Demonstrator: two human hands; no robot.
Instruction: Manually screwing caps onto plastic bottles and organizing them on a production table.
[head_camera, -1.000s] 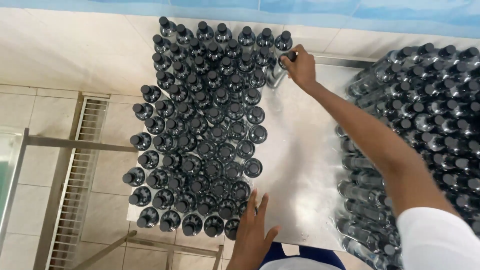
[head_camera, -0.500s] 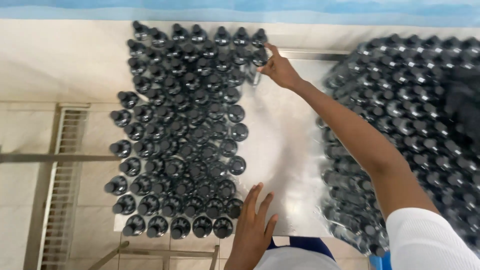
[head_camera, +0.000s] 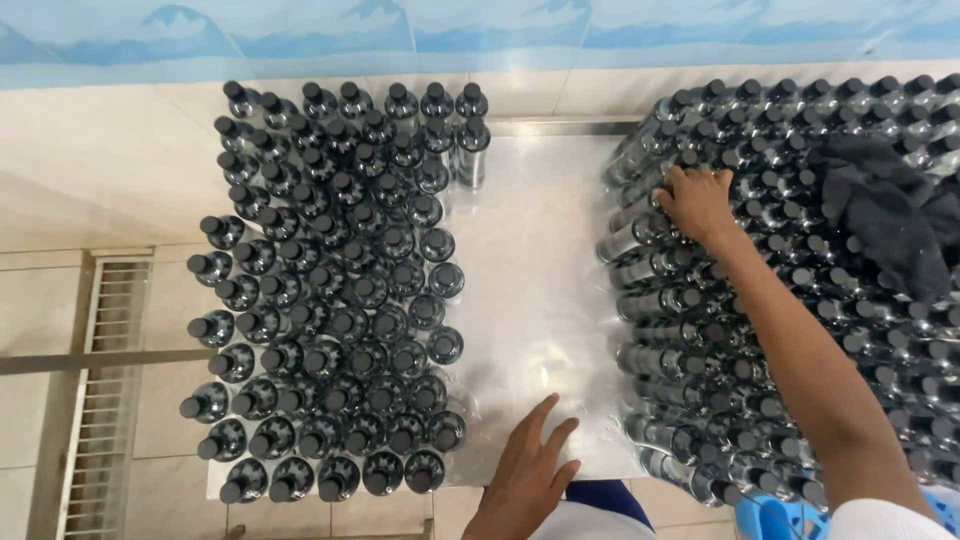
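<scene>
Two hands split: right hand (head_camera: 697, 203) at right of frame, grip closing on upright bottles (head_camera: 800, 300), left hand (head_camera: 530, 470) flat on table (head_camera: 530, 250), fingers apart

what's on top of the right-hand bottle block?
A dark crumpled cloth lies over the capped bottles near the far right corner, and the right hand rests on the block's near-left caps. Caps under the cloth and hand are hidden.
</scene>
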